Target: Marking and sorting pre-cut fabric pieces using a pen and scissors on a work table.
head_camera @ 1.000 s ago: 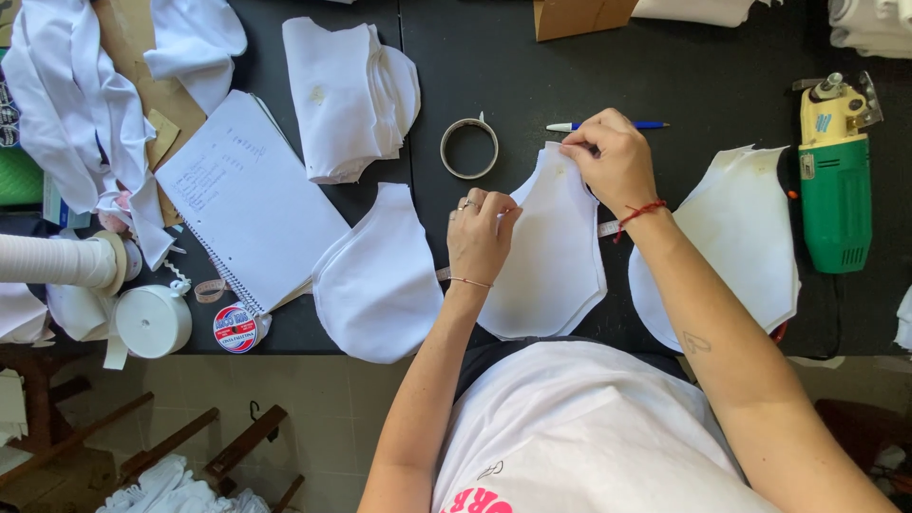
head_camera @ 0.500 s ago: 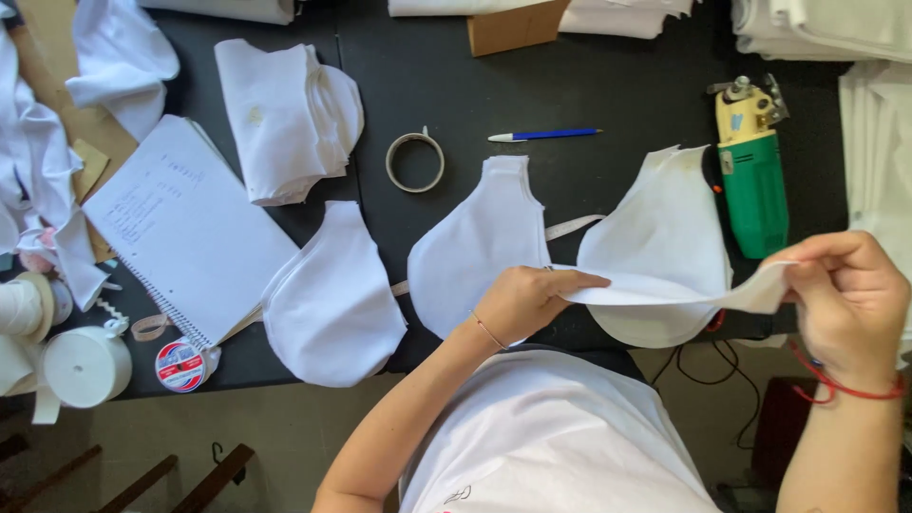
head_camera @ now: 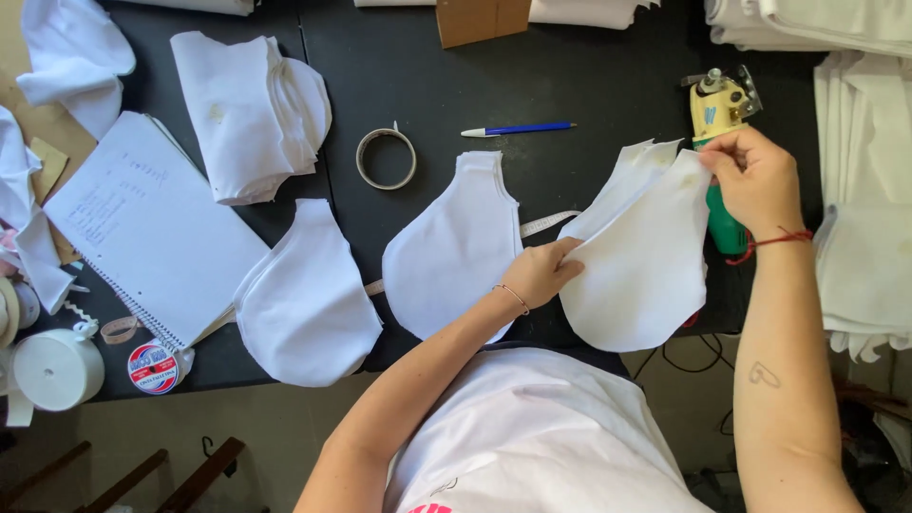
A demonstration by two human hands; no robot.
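Observation:
My right hand (head_camera: pixel 755 180) pinches the top edge of a white cut fabric piece (head_camera: pixel 641 256) that lies on a small stack at the right of the black table (head_camera: pixel 570 66). My left hand (head_camera: pixel 543 271) grips the left edge of the same piece. Another stack of white pear-shaped pieces (head_camera: pixel 454 249) lies just left of my left hand. A third stack of white pieces (head_camera: pixel 304 304) sits further left near the table's front edge.
A yellow and green electric cutter (head_camera: pixel 720 114) stands behind my right hand. A tape ring (head_camera: pixel 386 158), a blue pen (head_camera: pixel 518 129), a spiral notebook (head_camera: pixel 152 228), folded white fabric (head_camera: pixel 249 109), white tape rolls (head_camera: pixel 52 366) and stacked white cloth (head_camera: pixel 869 171) surround the work area.
My right hand has brought the fabric piece from off the table's right side back onto the right stack. My left hand moved from the middle stack to that piece's left edge.

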